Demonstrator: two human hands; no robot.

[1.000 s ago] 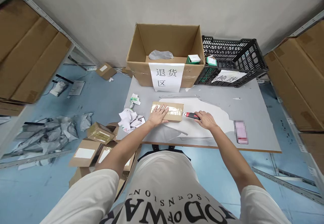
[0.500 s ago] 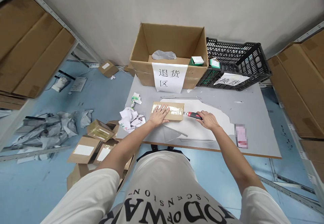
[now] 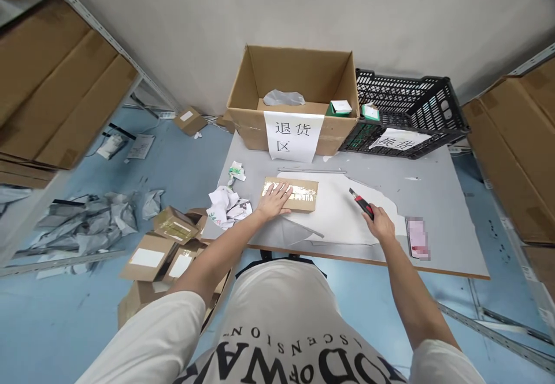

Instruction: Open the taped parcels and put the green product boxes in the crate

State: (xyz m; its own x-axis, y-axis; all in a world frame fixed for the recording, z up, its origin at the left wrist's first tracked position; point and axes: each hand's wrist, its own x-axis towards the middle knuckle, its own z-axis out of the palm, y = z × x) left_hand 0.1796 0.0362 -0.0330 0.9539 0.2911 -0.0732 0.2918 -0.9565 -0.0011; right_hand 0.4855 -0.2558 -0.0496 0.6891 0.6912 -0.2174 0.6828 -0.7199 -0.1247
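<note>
A small flat cardboard parcel (image 3: 299, 194) sealed with shiny tape lies on the grey table (image 3: 437, 199). My left hand (image 3: 274, 200) rests flat on its left part with the fingers spread. My right hand (image 3: 381, 224) is off to the right of the parcel, apart from it, and grips a red and black utility knife (image 3: 361, 203) whose blade end points up and to the left. A white sheet (image 3: 342, 210) lies under the parcel and the knife.
At the table's back stand an open cardboard box (image 3: 295, 92) with a paper sign and a black plastic crate (image 3: 403, 115). Crumpled paper (image 3: 228, 206) lies left of the parcel, a pink blurred item (image 3: 418, 237) at the right. Small parcels (image 3: 167, 242) and wrappers litter the floor; shelves flank both sides.
My right hand has pulled the knife away from the parcel's right end, to the right and towards me. My left hand stays on the parcel.
</note>
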